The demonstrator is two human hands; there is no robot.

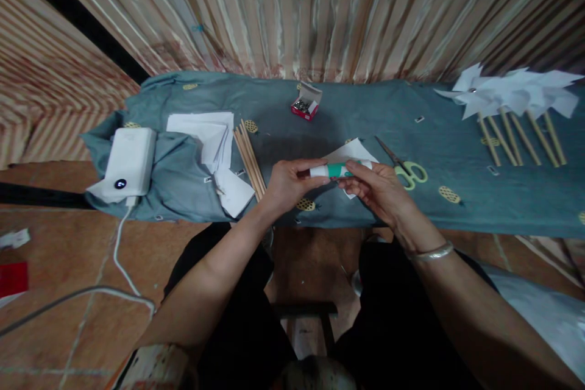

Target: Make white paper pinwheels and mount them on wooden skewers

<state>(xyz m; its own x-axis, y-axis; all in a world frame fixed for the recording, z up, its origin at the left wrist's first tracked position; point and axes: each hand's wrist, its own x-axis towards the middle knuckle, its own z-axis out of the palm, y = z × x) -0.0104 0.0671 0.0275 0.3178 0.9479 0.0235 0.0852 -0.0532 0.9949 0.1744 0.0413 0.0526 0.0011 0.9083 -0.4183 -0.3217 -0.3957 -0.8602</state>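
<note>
Both hands hold a white and green glue stick [337,169] level above the near part of the cloth. My left hand [292,181] pinches its left end between thumb and fingers. On its right end, my right hand [377,186] grips with the thumb on top and fingers beneath. Under and behind the tube lies a sheet of white paper [354,149], partly hidden by the hands. Just right of my right hand rest scissors [406,170] with light green handles. Several thin wooden sticks [249,155] lie left of my left hand.
A small red box [305,102] of metal pins stands open at the back. Paper pinwheels [516,94] on sticks lie at the right. White paper sheets [210,134] and a cabled white power bank [130,161] sit at the left on the green cloth [274,128].
</note>
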